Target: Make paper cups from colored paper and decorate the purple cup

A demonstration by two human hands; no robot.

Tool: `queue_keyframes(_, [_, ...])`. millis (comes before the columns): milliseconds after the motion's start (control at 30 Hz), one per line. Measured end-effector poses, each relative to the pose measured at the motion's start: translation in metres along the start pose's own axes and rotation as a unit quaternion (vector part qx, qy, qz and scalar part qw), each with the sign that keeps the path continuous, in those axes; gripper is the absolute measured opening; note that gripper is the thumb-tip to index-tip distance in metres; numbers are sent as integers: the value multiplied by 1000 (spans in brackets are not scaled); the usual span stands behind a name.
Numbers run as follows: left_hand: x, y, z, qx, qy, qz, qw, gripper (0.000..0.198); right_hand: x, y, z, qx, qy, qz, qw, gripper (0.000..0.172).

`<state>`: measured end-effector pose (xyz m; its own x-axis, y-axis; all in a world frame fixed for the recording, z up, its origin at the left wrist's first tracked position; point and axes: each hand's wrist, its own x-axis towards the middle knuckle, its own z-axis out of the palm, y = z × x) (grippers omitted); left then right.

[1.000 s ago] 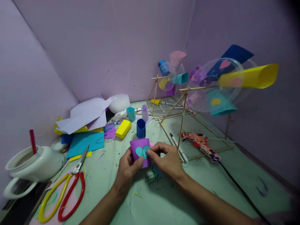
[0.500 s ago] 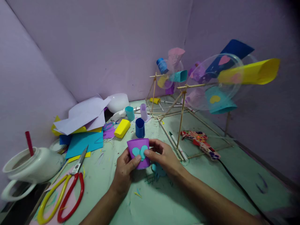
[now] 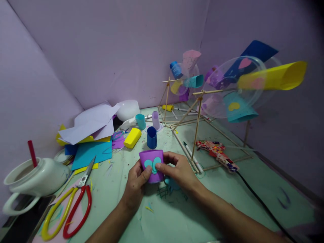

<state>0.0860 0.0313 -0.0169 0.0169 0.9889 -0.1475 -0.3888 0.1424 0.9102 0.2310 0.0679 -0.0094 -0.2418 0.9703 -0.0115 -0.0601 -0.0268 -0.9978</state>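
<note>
Between my two hands is a purple paper cup (image 3: 151,156), held upright just above the table. A light-blue heart cutout (image 3: 158,161) lies on its front face. My left hand (image 3: 136,179) grips the cup's left side, with the thumb pressing on the heart's left lobe. From the right, my right hand (image 3: 177,170) holds the other side, its thumb on the right lobe and its fingers behind the cup. Just beyond stands a dark blue paper cup (image 3: 152,138). Light-blue paper scraps (image 3: 172,184) lie under my right hand.
Red-and-yellow scissors (image 3: 82,182) and a white teapot (image 3: 45,179) are at left. Behind lie coloured sheets (image 3: 92,153) and a yellow paper cup (image 3: 132,138). Stick frames (image 3: 196,130) with paper-cup wheels (image 3: 243,87) stand at right, near a patterned glue gun (image 3: 215,153) and its cord.
The view has shifted slightly. Both hands keep their hold on the purple cup, thumbs still on the heart; little else differs.
</note>
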Motion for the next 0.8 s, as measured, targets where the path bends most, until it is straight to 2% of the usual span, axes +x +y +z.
queue_keyframes(233, [3,-3,-6,35,19,1,999,43,0,0,1,10,-9,5,1000,35])
queue_keyframes(433, [3,-3,-4,33,-9,-15,999,50,0,0,1,-13,-5,-2,1000,36])
queue_keyframes(633, [5,-2,-2,19,33,-23,999,49,0,-1,2,-34,-2,-1,999,38])
queue_keyframes(800, [4,0,0,-7,32,-35,999,51,-4,-10,1,-84,-3,-12,996,43])
